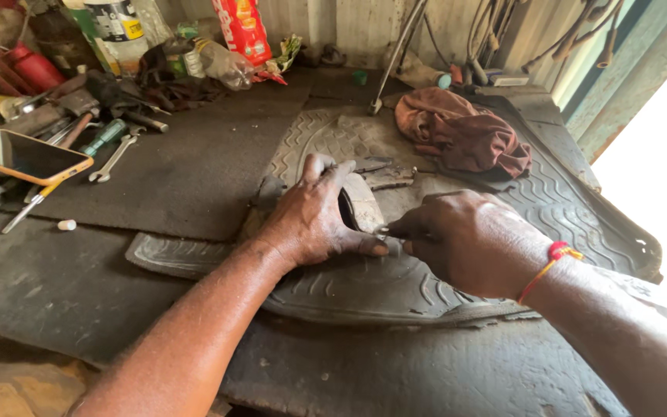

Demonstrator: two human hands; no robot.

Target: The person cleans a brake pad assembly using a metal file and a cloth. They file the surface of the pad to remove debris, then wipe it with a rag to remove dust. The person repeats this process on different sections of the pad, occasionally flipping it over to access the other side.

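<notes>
1. fingers [326, 174] of the left hand [314, 216] lie spread and pressed flat over a curved pad [364, 202], thumb tucked low along its near edge; the hand pins it, not wrapped fully round.
2. right hand [468, 243] is closed in a pinch on a small metal tool [384, 230]; only the bright tip shows, so its kind cannot be told. a red-and-yellow thread sits on that wrist.
3. pad: pale worn face, dark curved edge, lying on a ribbed rubber mat [364, 289] at bench centre. it looks like a brake shoe, but that is a guess.
4. key relation: the tool tip meets the pad's near end, just right of the left thumb, almost touching it. the pad's long axis runs away from the person, curving up toward the far side, so the pad lies left and beyond the right fingertips. the left hand is nearer, already on it; the right reaches it only through the tool.
5. a second flat dark piece [384, 174] lies just beyond the pad, on the same mat.
6. around: a reddish rag [465, 131] far right on the mat; a spanner [113, 158] and a phone [25, 158] in an orange case well apart to the left, among loose tools; bottles and a red packet along the back wall.
</notes>
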